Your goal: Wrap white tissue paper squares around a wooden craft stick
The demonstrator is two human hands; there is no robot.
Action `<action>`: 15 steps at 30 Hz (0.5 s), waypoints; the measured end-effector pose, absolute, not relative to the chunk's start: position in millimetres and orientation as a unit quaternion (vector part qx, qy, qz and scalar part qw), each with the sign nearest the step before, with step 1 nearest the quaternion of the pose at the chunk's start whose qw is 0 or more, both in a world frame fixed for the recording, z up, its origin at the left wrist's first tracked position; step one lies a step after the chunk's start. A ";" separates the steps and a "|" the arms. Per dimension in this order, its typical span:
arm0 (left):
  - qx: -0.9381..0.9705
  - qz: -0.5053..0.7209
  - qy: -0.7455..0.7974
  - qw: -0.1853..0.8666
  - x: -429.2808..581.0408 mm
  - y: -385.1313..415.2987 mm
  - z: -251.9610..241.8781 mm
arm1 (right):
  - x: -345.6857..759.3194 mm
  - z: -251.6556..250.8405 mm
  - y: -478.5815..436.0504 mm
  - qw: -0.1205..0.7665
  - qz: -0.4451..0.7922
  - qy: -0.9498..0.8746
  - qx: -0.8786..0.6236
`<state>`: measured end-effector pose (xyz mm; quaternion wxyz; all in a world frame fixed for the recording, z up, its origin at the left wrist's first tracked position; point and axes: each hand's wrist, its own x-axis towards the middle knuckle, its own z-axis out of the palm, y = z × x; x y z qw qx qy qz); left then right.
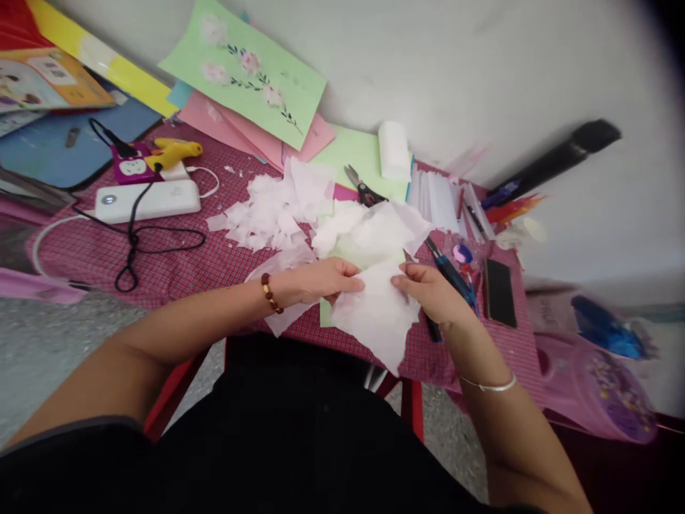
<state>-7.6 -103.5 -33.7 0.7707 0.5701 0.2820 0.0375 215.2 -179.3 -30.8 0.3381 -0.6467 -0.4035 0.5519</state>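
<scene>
- Tissue sheet, thin, white and ragged-edged, hangs between my left hand and right hand, its lower corner at the near edge of the tabletop.
- Both my hands are pinched nearly closed, thumbs and fingers gripping its far edge.
- Open room lies left, on red checked cloth near the smooth, rounded power bank.
- Soft torn tissue pieces crowd the far left; metal-bladed scissors lie beyond.
- Right, a flat dark phone sits by the edge.
</scene>
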 end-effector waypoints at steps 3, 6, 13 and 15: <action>0.677 0.035 0.328 0.658 -9.1 -111.4 -43.7 | 219.9 -46.9 -186.2 0.317 0.358 -0.530 -0.701; 0.764 0.034 0.343 0.545 -5.7 -113.7 -48.7 | 210.8 -43.9 -204.5 0.338 0.128 -0.612 -0.704; 0.880 -0.007 0.300 0.369 -23.1 -98.6 -24.0 | 177.5 -69.4 -249.0 0.229 0.154 -0.751 -0.600; 0.886 0.034 0.367 0.281 -30.6 -87.4 -17.0 | 175.2 -79.3 -249.4 0.198 0.160 -0.760 -0.598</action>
